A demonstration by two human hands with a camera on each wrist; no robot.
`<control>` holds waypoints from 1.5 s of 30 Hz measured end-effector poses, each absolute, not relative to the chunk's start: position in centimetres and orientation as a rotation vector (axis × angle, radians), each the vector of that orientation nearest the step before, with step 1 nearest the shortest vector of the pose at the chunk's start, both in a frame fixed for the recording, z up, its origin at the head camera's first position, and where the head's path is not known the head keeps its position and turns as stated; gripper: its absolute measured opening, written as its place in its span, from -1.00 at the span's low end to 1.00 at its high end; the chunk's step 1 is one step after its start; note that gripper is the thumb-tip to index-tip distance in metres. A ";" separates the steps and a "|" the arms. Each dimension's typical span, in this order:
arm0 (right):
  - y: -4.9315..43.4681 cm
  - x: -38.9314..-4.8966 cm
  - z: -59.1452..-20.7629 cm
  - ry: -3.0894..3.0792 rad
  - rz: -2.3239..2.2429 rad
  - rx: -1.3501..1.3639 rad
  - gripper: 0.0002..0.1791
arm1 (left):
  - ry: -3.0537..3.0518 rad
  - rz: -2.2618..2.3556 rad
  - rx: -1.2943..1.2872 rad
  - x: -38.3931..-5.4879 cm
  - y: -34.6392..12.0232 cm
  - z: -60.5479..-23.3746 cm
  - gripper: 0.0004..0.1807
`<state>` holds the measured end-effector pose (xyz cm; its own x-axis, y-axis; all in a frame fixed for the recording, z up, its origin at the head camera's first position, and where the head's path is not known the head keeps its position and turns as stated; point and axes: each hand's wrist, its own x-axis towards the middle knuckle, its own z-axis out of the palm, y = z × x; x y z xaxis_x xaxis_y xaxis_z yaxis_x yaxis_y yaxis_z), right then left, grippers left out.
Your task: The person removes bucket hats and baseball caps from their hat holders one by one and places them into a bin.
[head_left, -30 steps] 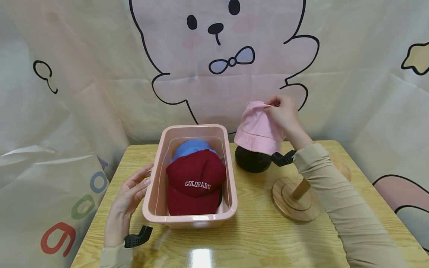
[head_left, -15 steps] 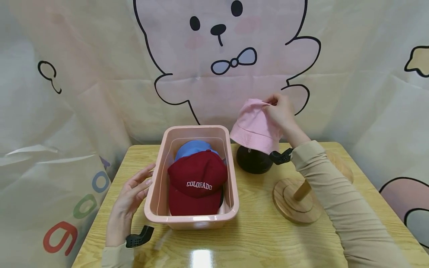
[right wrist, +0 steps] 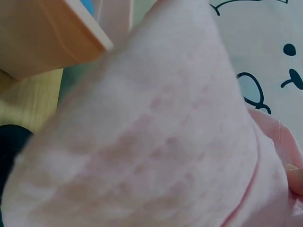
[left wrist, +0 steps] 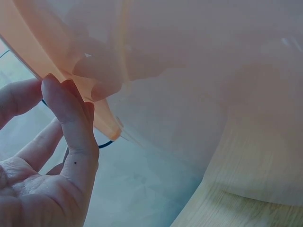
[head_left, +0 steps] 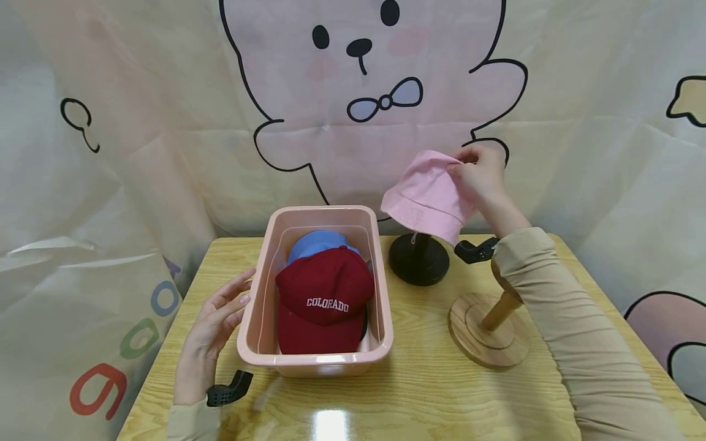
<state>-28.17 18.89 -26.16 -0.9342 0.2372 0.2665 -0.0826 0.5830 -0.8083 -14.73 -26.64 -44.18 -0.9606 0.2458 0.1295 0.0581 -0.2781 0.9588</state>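
My right hand (head_left: 485, 177) pinches the crown of a pink bucket hat (head_left: 425, 196) over a black hat stand (head_left: 419, 264). Below the brim, the stand's base and the lower part of its pole show; its top is hidden by the hat. In the right wrist view the hat's cloth (right wrist: 156, 123) fills most of the picture. My left hand (head_left: 212, 318) touches the left side of a pink plastic tub (head_left: 384, 331) with loosely bent fingers. Inside the tub, a dark red Colorado baseball cap (head_left: 325, 282) lies on a blue hat (head_left: 317, 242).
A wooden hat stand (head_left: 485, 334) stands on the table (head_left: 430, 398) to the right, partly covered by my right sleeve (head_left: 573, 318). Behind the table hangs a backdrop (head_left: 364, 144) with a cartoon bear.
My right hand has lifted the pink bucket hat and carried it slightly right, so more of the black stand's pole shows. The left hand and tub have stayed in place.
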 end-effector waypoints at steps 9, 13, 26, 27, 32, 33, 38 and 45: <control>19.9 -29.2 -25.5 -2.391 1.461 -0.267 -0.79 | 1.784 2.391 0.383 -15.0 -26.7 -44.1 -0.53; 19.9 -29.3 -25.2 -2.370 1.564 -0.323 -0.86 | 1.789 2.389 0.376 -15.1 -26.8 -44.1 -0.52; 19.1 -30.0 -24.7 -2.424 1.526 -0.263 -0.87 | 1.803 2.388 0.357 -15.0 -26.9 -44.1 -0.52; 19.1 -30.1 -24.6 -2.458 1.479 -0.261 -0.86 | 1.804 2.387 0.355 -15.0 -26.9 -44.1 -0.52; 19.3 -30.7 -24.3 -2.547 1.270 -0.217 -0.83 | 1.816 2.378 0.350 -15.0 -26.9 -44.1 -0.52; 19.5 -30.8 -24.2 -2.549 1.243 -0.210 -0.85 | 1.819 2.375 0.351 -15.0 -26.9 -44.1 -0.52; 20.1 -31.0 -23.8 -2.544 1.263 -0.220 -0.94 | 1.814 2.371 0.369 -15.1 -26.9 -44.1 -0.52; 20.2 -31.1 -23.2 -2.561 1.188 -0.211 -0.90 | 1.808 2.376 0.386 -15.0 -27.1 -44.2 -0.52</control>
<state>-31.05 20.18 -23.20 -0.9414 0.2598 0.2151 0.0035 0.6454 -0.7639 -15.03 -27.13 -44.21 -0.9587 0.2561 0.1233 0.0505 -0.2733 0.9606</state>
